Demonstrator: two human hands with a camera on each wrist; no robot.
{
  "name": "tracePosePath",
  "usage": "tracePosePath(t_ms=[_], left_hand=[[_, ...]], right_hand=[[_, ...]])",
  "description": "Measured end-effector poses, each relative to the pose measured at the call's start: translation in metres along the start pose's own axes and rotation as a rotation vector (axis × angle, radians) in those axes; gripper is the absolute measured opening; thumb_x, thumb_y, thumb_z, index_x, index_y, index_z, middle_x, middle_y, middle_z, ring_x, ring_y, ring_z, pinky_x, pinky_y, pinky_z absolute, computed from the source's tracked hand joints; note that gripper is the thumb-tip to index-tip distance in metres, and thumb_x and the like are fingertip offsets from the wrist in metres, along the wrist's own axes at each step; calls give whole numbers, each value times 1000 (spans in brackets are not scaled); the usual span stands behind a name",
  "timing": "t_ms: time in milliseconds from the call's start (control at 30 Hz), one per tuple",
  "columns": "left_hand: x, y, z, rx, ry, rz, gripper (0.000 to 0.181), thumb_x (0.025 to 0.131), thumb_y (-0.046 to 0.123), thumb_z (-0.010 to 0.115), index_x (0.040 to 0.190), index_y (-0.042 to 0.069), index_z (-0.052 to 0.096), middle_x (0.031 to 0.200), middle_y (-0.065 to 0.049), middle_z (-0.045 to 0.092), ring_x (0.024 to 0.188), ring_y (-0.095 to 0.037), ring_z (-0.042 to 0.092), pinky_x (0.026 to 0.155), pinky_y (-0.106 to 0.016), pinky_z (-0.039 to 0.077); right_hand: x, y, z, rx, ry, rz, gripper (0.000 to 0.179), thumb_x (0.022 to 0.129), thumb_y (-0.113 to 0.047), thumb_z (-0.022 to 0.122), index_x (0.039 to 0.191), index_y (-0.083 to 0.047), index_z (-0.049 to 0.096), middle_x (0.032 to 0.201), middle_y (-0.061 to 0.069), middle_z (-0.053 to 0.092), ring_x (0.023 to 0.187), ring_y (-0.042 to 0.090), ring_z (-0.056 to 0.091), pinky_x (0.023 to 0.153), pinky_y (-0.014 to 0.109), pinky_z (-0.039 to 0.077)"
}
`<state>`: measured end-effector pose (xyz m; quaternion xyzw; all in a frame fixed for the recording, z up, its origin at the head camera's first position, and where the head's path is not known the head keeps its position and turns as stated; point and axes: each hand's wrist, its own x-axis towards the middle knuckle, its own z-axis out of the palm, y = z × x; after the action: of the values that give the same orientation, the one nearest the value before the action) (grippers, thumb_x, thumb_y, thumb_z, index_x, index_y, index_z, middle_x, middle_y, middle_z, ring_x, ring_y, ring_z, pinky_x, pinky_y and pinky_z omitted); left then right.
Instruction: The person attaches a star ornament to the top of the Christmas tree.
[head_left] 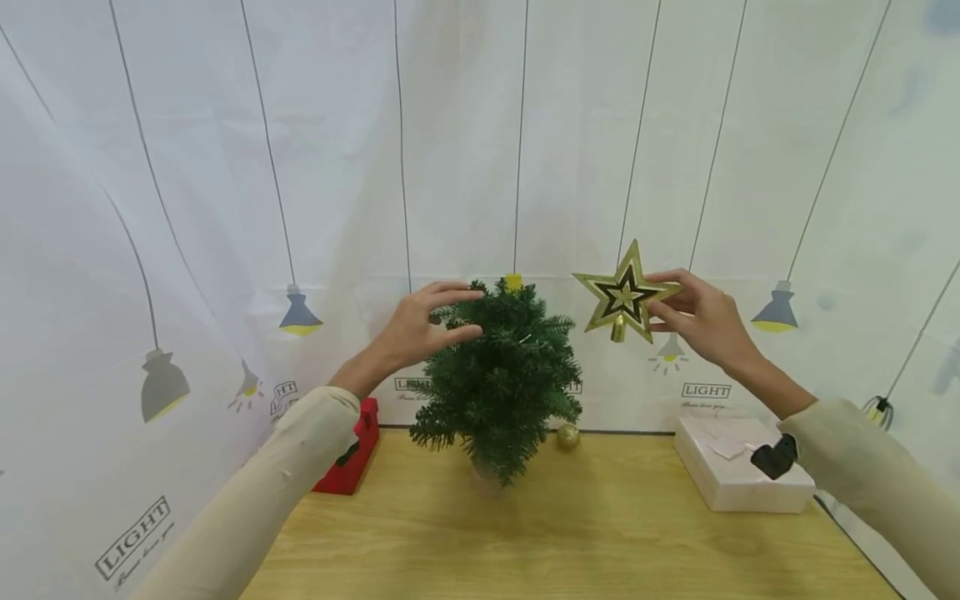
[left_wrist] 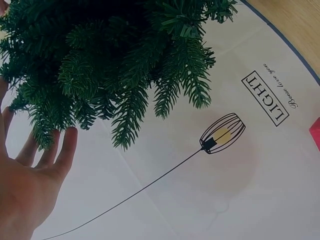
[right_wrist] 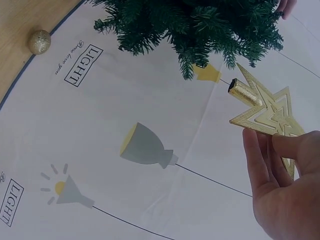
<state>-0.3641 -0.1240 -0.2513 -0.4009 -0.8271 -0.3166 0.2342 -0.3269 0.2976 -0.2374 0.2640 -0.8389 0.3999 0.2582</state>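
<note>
Right of the tree [head_left: 502,383], the right hand [head_left: 703,320] pinches the star [head_left: 627,295], socket [head_left: 618,328] best held downward, while the spread left hand [head_left: 417,323] should steady branches [head_left: 501,315].

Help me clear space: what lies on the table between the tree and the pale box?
The head view shows a gold ball far back on the table, closer to the tree than to the pale box; the rest is bare.

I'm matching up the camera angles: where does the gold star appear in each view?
Head: the gold star is right of centre, around mid-height, pinched in the right hand.
Left wrist: not in this picture.
Right wrist: towards the right, around mid-height.
Shared landmark: the green tree, visible in all three.
</note>
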Motion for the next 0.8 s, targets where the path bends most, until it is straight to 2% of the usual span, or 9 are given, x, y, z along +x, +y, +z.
tracePosePath(t_ms=[233,467,800], left_hand=[[0,1,-2,-16,2,0,56,93,29,81,145,17,64,152,-15,52,137,-33,53,93,-49,59],[-1,2,-2,-22,-1,-13,55,94,30,81,144,18,64,152,-14,52,138,-32,52,94,-47,59],[-1,3,-2,-15,-1,-16,55,93,30,81,144,17,64,152,-13,53,137,-32,53,93,-46,59]], right_hand=[[11,-9,-3,-4,0,-10,41,101,1,65,141,0,58,112,29,72,87,-2,73,70,21,61],[21,-19,-3,-14,19,20,39,101,-1,66,140,-3,60,115,28,72,85,-3,73,70,21,61],[36,-32,3,-18,21,-2,39,101,-2,66,140,-3,60,114,28,72,87,-3,72,73,21,61]])
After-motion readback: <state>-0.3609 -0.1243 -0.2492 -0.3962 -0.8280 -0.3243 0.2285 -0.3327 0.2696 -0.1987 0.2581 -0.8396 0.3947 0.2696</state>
